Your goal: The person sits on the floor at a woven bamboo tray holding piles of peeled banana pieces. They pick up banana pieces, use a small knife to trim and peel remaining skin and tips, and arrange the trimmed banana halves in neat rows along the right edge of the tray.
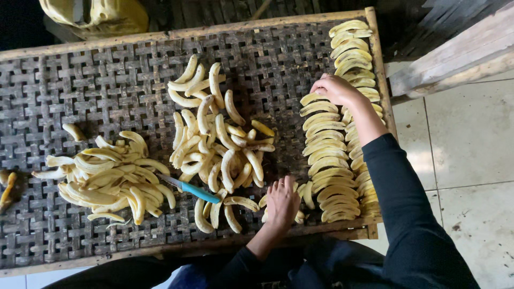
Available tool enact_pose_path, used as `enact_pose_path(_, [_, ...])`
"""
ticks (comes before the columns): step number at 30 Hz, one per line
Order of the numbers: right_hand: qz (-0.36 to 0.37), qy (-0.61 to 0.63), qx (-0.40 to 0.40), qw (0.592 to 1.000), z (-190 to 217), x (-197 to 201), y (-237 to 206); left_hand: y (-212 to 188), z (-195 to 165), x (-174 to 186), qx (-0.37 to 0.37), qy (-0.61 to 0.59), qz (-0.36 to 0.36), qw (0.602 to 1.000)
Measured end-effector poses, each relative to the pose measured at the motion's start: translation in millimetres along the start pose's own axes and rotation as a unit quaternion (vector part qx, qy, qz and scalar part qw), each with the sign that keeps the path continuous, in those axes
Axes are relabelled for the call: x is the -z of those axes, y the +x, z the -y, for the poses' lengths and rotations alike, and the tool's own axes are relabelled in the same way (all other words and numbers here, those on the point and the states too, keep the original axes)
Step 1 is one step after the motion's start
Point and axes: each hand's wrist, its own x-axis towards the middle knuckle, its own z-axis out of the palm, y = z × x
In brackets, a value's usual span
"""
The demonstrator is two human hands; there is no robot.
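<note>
**Hands on the banana rows**

The right hand (334,88) sits in the upper right of the frame, fingers curled together onto a banana slice (313,98) at the top of the neat rows (327,160) that run down the right side of the woven tray (64,91). The left hand (282,200), at lower centre, lies flat with fingers spread on slices at the foot of the rows. A loose pile (214,139) fills the middle, another heap (107,179) lies at left, and a blue-handled knife (188,188) rests between them.
</note>
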Motion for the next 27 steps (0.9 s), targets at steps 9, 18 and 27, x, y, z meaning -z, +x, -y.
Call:
enact_pose_path(9, [0.044,0.055,-0.138,0.988,2.7,-4.1,-5.7,-6.8,10.3,-1.6,0.011,-0.296,-0.030,0.955])
enact_pose_path(18, [-0.208,-0.087,0.061,0.972,-6.1,-32.1,-28.8,8.9,31.2,9.5,0.186,-0.588,-0.029,0.787])
enact_pose_path(27, [0.138,0.571,-0.256,0.768,81.3,-77.1,-67.0,85.5,-5.4,62.3,-0.022,-0.597,-0.219,0.772])
